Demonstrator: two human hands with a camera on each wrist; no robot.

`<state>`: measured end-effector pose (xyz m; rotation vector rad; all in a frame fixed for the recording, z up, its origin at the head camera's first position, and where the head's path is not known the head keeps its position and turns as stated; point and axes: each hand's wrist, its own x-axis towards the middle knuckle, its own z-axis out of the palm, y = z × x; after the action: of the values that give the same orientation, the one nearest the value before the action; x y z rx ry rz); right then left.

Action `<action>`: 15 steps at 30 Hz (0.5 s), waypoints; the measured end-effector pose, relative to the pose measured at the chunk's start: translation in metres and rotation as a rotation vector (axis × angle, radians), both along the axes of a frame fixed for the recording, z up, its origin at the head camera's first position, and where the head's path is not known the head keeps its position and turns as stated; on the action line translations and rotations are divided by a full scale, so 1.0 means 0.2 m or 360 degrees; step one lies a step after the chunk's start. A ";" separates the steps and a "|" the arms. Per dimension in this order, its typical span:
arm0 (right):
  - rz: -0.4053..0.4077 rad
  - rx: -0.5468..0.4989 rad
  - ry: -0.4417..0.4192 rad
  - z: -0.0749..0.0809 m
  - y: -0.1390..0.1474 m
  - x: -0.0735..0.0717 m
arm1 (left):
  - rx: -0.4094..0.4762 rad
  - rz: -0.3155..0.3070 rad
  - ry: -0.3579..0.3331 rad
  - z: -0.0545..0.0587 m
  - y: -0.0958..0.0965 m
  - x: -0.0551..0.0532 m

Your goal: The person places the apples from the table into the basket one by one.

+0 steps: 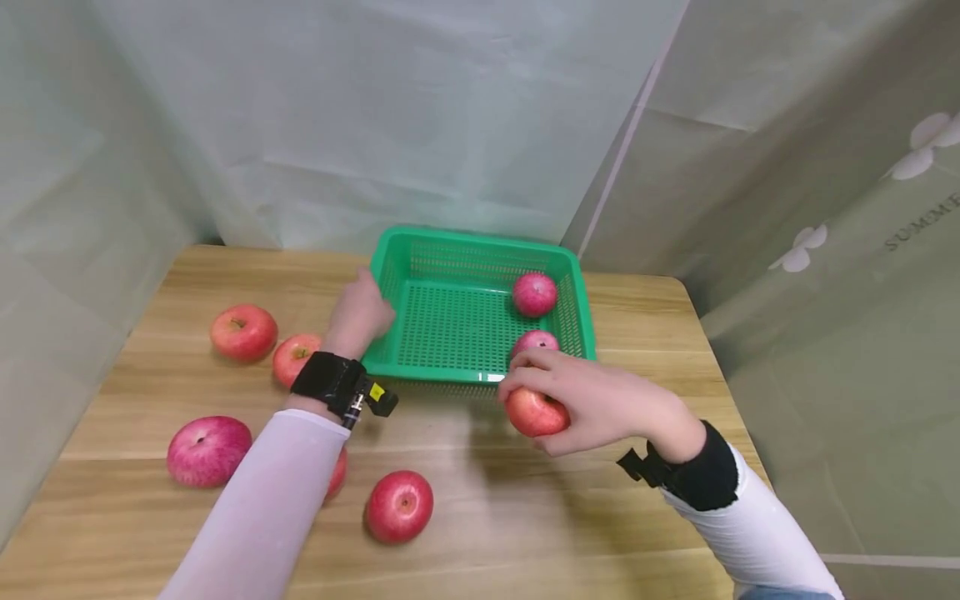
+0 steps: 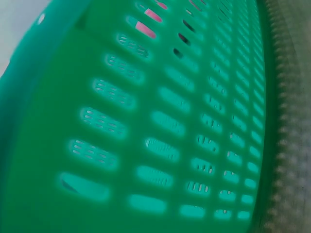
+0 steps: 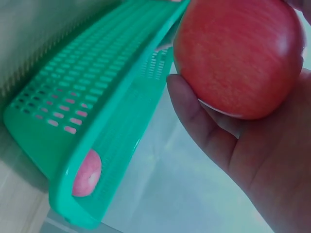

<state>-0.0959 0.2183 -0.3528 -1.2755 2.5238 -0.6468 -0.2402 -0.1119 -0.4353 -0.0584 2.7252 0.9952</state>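
Observation:
My right hand point(image 1: 592, 400) grips a red apple point(image 1: 537, 412) just over the front right rim of a green plastic basket point(image 1: 480, 377). In the right wrist view, thumb and fingers wrap around the apple point(image 3: 238, 58). My left hand point(image 1: 362, 312) holds the left rim of the basket with curled fingers. Only the slotted basket wall point(image 2: 63, 111) fills the left wrist view. Inside the basket, a dark pink apple point(image 1: 535, 294) lies toward the back right corner. Another pink apple point(image 1: 536, 340) sits nearer the front, partly hidden by my right hand.
On the wooden table point(image 1: 465, 533), left of my left arm, lie a red apple point(image 1: 243, 332), another apple point(image 1: 295, 358) and a dark pink fruit point(image 1: 209, 451). A red apple point(image 1: 400, 506) lies in front, and one point(image 1: 337, 475) is half behind my sleeve. Pale curtains point(image 1: 450, 125) surround the table.

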 end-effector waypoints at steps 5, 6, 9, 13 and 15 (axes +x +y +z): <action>-0.0035 -0.0005 -0.0033 0.01 0.00 -0.09 | -0.0013 0.0008 0.0002 -0.01 -0.01 0.01; -0.0063 -0.0006 -0.0040 0.01 0.01 -0.11 | -0.0016 0.0010 0.0009 -0.01 -0.01 0.01; -0.0164 -0.0028 -0.0033 0.01 0.01 -0.18 | -0.0022 0.0011 0.0016 -0.01 -0.01 0.02; -0.0265 -0.0066 0.0041 -0.02 0.02 -0.30 | -0.0017 0.0015 0.0016 0.00 -0.01 0.02; -0.0288 -0.0077 0.0063 -0.04 0.02 -0.35 | -0.0007 0.0020 0.0017 0.00 -0.01 0.02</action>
<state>-0.1669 0.2231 -0.3615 -1.0937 2.6936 -0.7316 -0.2356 -0.1143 -0.4360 -0.0710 2.7399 0.9953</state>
